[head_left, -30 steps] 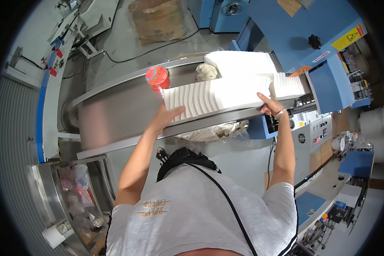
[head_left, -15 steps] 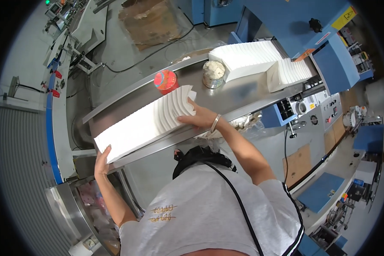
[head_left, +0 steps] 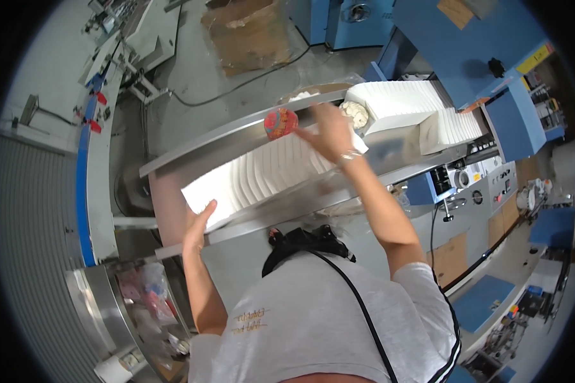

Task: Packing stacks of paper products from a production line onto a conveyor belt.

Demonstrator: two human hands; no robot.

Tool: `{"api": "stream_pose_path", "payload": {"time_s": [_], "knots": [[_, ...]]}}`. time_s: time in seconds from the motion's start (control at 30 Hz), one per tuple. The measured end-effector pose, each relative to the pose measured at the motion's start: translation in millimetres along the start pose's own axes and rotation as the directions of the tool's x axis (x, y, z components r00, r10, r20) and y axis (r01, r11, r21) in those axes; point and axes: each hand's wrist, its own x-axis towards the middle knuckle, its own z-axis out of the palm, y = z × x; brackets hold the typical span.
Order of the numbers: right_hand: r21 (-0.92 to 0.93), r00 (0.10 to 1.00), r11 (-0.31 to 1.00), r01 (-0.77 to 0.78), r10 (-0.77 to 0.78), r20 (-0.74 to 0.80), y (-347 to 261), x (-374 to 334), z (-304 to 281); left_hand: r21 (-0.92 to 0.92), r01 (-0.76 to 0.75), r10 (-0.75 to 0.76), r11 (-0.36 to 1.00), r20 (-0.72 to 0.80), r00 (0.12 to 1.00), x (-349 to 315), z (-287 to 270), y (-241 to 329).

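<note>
A long stack of white folded paper sheets (head_left: 262, 169) leans fanned out along the metal trough (head_left: 172, 167). At its left end my left hand (head_left: 197, 225) grips the end sheets, thumb against the near face, other fingers mostly hidden. Blurred by motion, my right hand (head_left: 331, 137) is over the right end of the stack, thumb and fingers apart, with nothing visible in it. Left of its thumb stands a round red container (head_left: 280, 123) with a patterned top. A tub of crumpled off-white material (head_left: 355, 115) is just beyond its fingers, partly hidden.
Two more rows of white folded sheets (head_left: 396, 105) fill the trough's right end, beside a blue machine (head_left: 466, 54). A flattened cardboard box (head_left: 246, 35) lies on the floor beyond. At lower left is a bin (head_left: 150, 293) with plastic bags.
My right hand has left the right end of the stack and moved up and right toward the tub. The stack now spreads longer and looser. My left hand keeps its end.
</note>
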Motion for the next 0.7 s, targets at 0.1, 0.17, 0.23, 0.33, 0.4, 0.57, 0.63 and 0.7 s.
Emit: {"api": "stream_pose_path", "payload": {"time_s": [0.1,0.17,0.23,0.33,0.4,0.57,0.63,0.7], "knots": [[-0.142,0.933,0.974,-0.177,0.212,0.290,-58.3,34.5,39.1,-0.044,0.067,-0.068,0.997,-0.030,0.997,-15.0,7.1,9.3],[-0.167,0.845,0.944,-0.284,0.329,0.422,-57.2,54.1,90.6,-0.043,0.023,-0.024,0.999,-0.026,0.999,-17.5,4.4,-0.6],[-0.067,0.855,0.961,-0.268,0.269,0.444,-46.4,50.3,92.3,-0.120,0.039,-0.038,0.992,0.009,0.999,-8.4,5.2,-16.1],[0.230,0.979,0.957,-0.175,0.144,0.148,-45.8,19.3,66.4,-0.148,-0.016,0.023,0.989,0.042,0.999,-16.6,4.4,-9.8],[0.309,0.984,0.951,0.018,0.038,-0.176,-49.4,-0.9,20.8,-0.130,0.006,0.000,0.991,0.048,0.999,-17.7,-8.5,-15.8],[-0.011,0.905,0.977,-0.214,0.194,-0.378,-10.8,-49.2,-104.4,-0.135,0.150,-0.158,0.980,-0.058,0.986,-19.8,-5.9,2.3],[-0.174,0.888,0.904,-0.391,0.320,-0.330,29.3,-61.7,-114.4,-0.129,0.168,-0.179,0.977,-0.073,0.981,-15.9,-6.4,0.6],[-0.233,0.839,0.806,-0.545,0.521,-0.159,83.1,-68.4,-114.6,-0.146,0.130,-0.131,0.981,0.005,0.991,-16.3,-0.8,8.6]]}}
